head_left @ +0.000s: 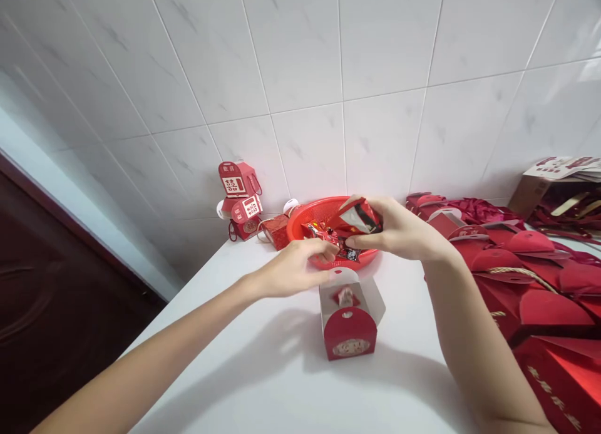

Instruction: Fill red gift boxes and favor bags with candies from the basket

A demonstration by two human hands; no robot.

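- Grasped in the right hand [392, 230]: a glossy red packet [355, 217] with a pale panel and dark edge, raised just beyond the open gift box [347, 326], thumb on the near side.
- Probably light, thin-skinned and slightly slippery; best pinched at an edge without squeezing hard.
- Beyond the open gift box: the left hand [295, 265], fingers bent at the wrapped candies [323, 232]. Cannot tell whether gripping one or only touching.
- Likely small, hard pieces in slick, crinkly wrappers; better picked up by the twisted or sealed ends.
- Also just beyond the open gift box: a red plastic basket [319, 212], with the candies inside.
- For the open gift box itself: upright on a white table [225, 365], flaps spread, a reddish and pale item inside, too blurred to name. Likely stiff, light card, easily tipped or creased; take hold low on the side walls, not by the flaps.
- Left of and beyond the open gift box: stacked red boxes [240, 202] with double-happiness characters.
- To its right: a large heap of red gift boxes [526, 265].
- Farthest behind: a tiled wall [305, 46].
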